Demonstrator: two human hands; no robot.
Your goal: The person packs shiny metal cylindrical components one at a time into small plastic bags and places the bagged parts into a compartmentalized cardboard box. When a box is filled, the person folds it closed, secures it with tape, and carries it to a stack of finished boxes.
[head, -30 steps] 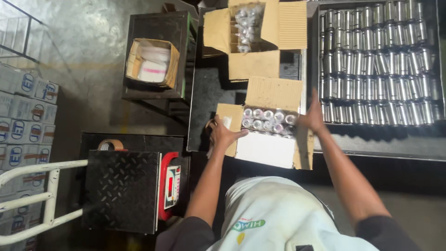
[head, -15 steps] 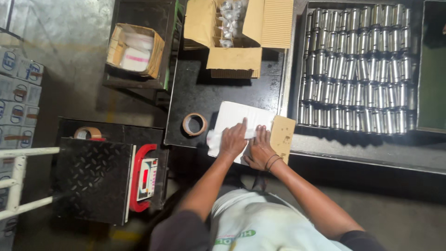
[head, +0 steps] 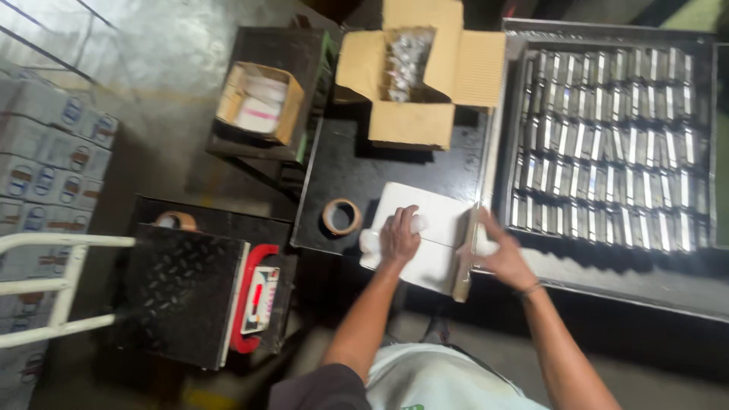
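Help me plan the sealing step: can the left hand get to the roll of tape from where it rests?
Probably yes. The left hand lies flat on the white box, and the tape roll sits just to its left on the black table, with bare surface between them.

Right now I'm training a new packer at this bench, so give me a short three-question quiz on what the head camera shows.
1. True or false: the left hand lies flat on the white carton.
2. What lies on the black table just left of the white carton? A) a tape roll B) scissors C) a bottle
3. Fill in: the right hand is at the carton's ____ flap.

Key:
1. True.
2. A, the tape roll.
3. Right, the brown cardboard flap beside the metal tray of cans.
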